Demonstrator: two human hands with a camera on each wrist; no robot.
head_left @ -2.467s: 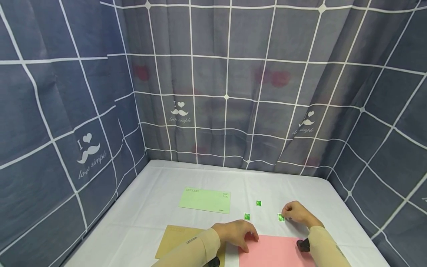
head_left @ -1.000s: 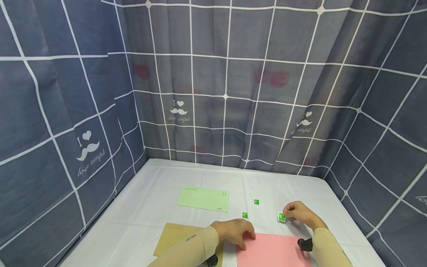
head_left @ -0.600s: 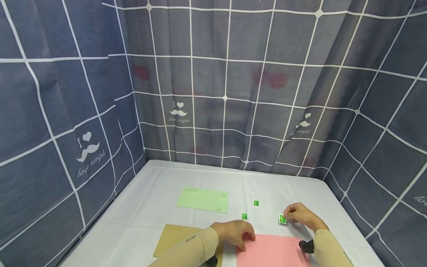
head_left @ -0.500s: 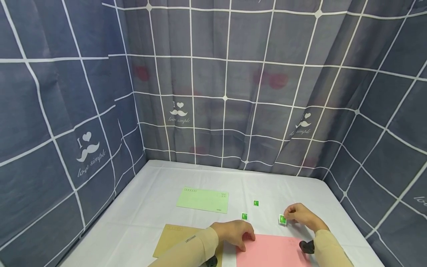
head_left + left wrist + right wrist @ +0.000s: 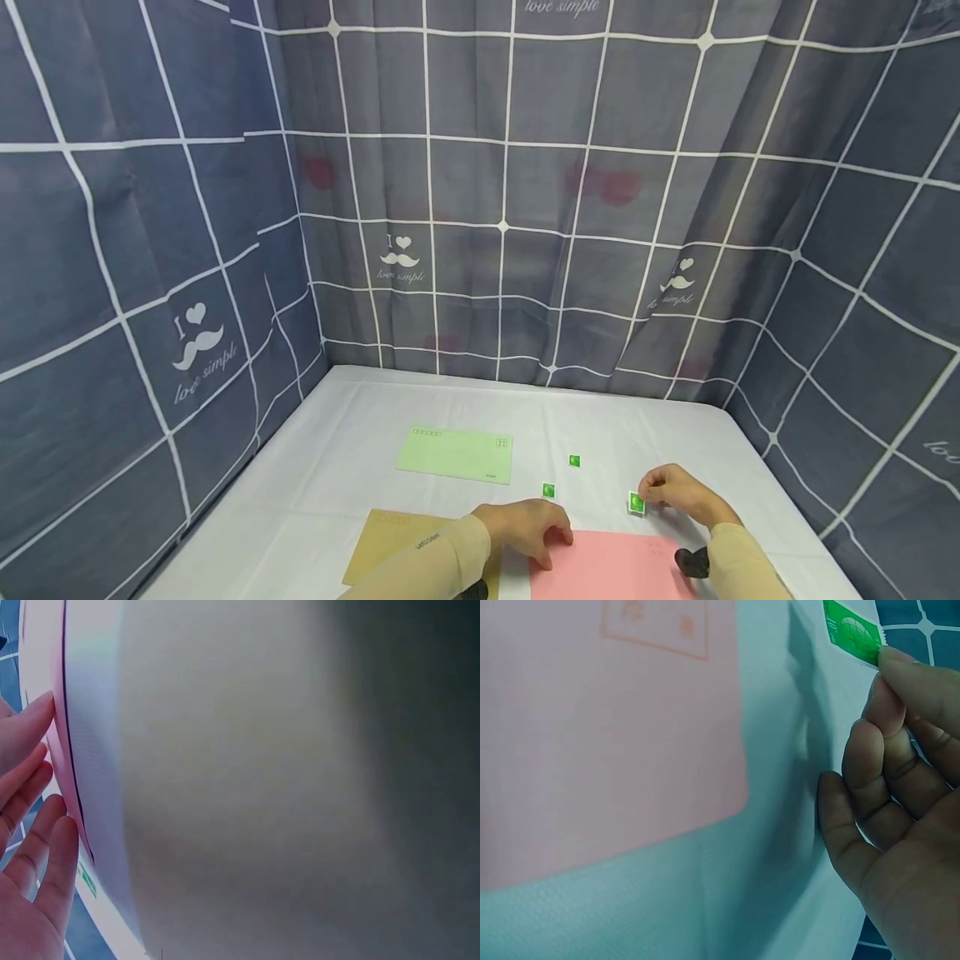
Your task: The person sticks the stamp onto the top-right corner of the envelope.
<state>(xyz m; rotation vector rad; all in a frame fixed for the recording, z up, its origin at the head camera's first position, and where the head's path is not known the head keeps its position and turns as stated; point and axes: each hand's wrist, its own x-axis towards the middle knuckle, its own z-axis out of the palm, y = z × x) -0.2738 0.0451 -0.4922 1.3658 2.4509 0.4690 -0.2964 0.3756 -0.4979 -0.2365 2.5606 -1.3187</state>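
In the head view my right hand (image 5: 684, 490) pinches a small green stamp (image 5: 636, 503) with a white border. The right wrist view shows the stamp (image 5: 851, 631) held by one corner between thumb and fingertip, beyond the edge of a pink envelope (image 5: 615, 765). My left hand (image 5: 525, 527) rests with loosely bent fingers at the far left corner of that pink envelope (image 5: 607, 567). Seen from the left wrist, the fingers of the left hand (image 5: 37, 862) lie spread along the pink edge.
Two more green stamps lie on the white tablecloth: one stamp (image 5: 549, 490) near the left hand, another stamp (image 5: 574, 460) farther back. A light green envelope (image 5: 455, 454) lies behind, and a brown envelope (image 5: 390, 542) is partly under the left sleeve. Gridded curtains (image 5: 465, 183) enclose the table.
The right hand has drawn its stamp slightly right and toward me, and a shadow now shows beneath the stamp. The left hand stays at the pink envelope. The head view has tilted slightly.
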